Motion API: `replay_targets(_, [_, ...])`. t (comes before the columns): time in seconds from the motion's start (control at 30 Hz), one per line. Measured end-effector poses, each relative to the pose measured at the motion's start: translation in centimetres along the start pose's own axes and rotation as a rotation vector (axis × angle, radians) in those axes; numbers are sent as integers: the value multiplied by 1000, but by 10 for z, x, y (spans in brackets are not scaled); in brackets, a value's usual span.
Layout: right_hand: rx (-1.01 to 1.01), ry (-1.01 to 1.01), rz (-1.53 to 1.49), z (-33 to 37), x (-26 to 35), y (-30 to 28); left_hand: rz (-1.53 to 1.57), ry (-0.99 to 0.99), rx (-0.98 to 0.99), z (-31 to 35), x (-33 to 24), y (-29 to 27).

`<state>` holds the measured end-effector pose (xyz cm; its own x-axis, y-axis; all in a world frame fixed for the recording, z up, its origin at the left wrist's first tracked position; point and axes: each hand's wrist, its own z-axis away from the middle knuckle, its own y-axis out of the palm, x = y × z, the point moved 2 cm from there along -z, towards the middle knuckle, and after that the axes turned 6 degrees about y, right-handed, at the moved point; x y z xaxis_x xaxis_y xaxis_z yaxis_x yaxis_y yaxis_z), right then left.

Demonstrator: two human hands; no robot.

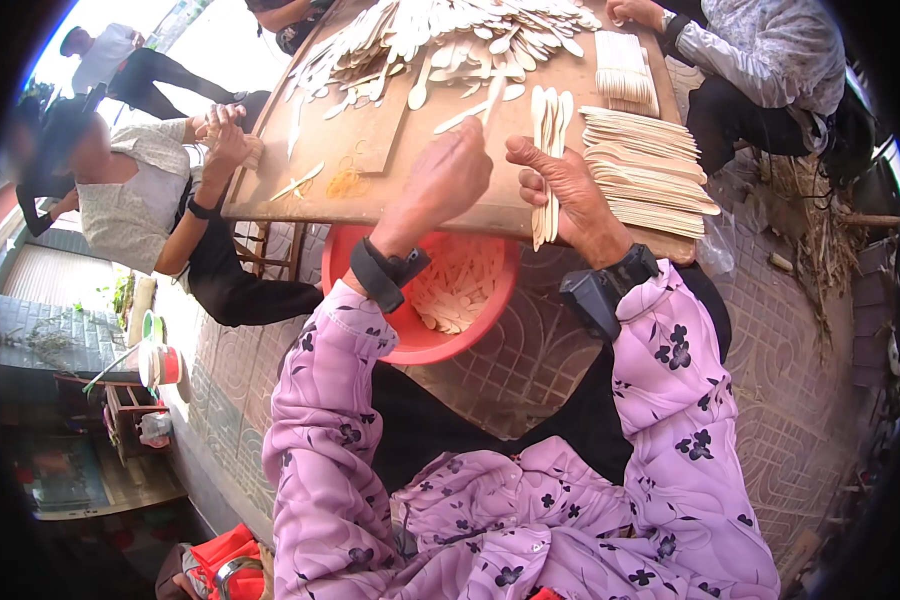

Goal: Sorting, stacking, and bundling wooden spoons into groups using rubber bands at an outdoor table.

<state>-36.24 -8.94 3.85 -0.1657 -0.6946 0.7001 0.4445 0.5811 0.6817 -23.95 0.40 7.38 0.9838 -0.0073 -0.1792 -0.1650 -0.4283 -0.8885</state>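
Several pale wooden spoons (550,115) stand upright in my right hand (578,195), with the thumb and fingers closed round their lower part. To the left, my left hand (442,182) pinches a single wooden spoon (494,98), which points up and is partly blurred. Both hands hover over the near edge of a brown table (430,195). A large heap of loose wooden spoons (410,35) covers the table's far side. Right beside my right hand lie neat rows of stacked wooden spoons (642,165).
Below the table edge sits a red basin (332,285) holding loose wooden spoons (460,290). Another stack (625,75) lies farther back. Rubber bands (348,184) rest on the table at left. One person (140,190) sits at left, another (770,60) at right.
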Motion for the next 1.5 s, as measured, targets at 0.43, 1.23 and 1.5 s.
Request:
replay_targets(0.43, [-98, -195, -164, 3, 36, -4, -68, -136, 23, -95, 75, 30])
replay_targets(1.23, [-73, -114, -146, 1, 27, -8, 28, -316, -43, 7, 93, 9])
replay_targets(1.5, [-105, -122, -140, 6, 28, -12, 29, -826, 360, -18, 83, 15])
